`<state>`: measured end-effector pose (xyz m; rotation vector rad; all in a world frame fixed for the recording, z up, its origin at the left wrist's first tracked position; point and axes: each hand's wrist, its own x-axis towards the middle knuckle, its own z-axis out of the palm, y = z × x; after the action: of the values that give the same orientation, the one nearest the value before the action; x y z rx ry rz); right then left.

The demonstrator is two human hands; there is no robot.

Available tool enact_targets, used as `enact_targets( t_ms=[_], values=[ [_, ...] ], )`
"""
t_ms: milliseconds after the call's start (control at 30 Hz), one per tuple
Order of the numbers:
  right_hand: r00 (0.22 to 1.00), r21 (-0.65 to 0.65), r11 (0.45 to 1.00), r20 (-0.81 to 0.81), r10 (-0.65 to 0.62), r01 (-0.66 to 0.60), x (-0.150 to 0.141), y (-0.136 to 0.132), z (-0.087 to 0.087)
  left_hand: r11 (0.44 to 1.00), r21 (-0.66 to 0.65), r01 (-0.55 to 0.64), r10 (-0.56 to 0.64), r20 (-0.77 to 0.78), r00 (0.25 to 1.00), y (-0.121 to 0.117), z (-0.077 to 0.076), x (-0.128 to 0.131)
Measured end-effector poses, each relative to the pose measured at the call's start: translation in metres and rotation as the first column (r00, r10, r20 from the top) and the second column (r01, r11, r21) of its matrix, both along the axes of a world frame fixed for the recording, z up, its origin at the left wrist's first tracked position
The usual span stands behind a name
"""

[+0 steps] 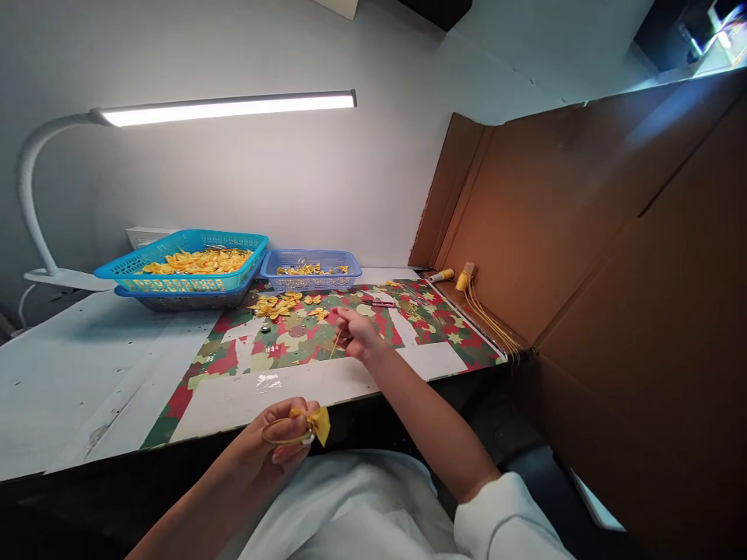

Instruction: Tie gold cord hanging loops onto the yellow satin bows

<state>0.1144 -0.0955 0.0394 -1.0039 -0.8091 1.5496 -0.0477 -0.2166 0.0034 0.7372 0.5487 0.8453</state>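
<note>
My left hand (274, 443) is near my lap, below the table's front edge, with its fingers closed on a small yellow ribbon bow (315, 422) fixed to a thin ring (283, 432). My right hand (355, 330) reaches out over the camouflage-patterned mat (245, 350) and pinches a thin yellow strand (337, 342) that hangs down from its fingers. A loose pile of yellow bows (280, 305) lies on the mat just beyond and left of my right hand.
Two stacked blue baskets (145, 260) with yellow pieces stand at the back left, and a smaller blue basket (347, 268) beside them. A desk lamp (227, 107) lights the table. A cardboard wall (583, 233) closes the right, with yellow thread spools (465, 276) at its foot.
</note>
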Motion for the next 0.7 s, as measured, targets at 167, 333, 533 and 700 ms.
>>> enact_targets(
  t_ms=[167,333,533,700],
  values=[
    [0.991,0.178,0.975,-0.022,-0.132,0.134,0.011,-0.010,0.006,0.963,-0.184,-0.195,0.209,0.058,0.976,-0.006,0.005,0.001],
    [0.969,0.377,0.896,-0.025,-0.244,0.236,0.015,-0.068,-0.014,0.887,-0.270,-0.376,0.395,0.019,0.918,-0.006,0.009,0.005],
    [0.896,0.672,0.737,0.280,-0.345,0.074,0.013,-0.115,-0.035,0.868,-0.213,-0.449,0.454,-0.027,0.891,0.008,0.007,0.015],
    [0.810,0.860,0.506,0.339,-0.479,-0.061,0.003,-0.108,-0.036,0.886,-0.091,-0.456,0.445,-0.116,0.888,0.028,0.009,0.021]
  ],
)
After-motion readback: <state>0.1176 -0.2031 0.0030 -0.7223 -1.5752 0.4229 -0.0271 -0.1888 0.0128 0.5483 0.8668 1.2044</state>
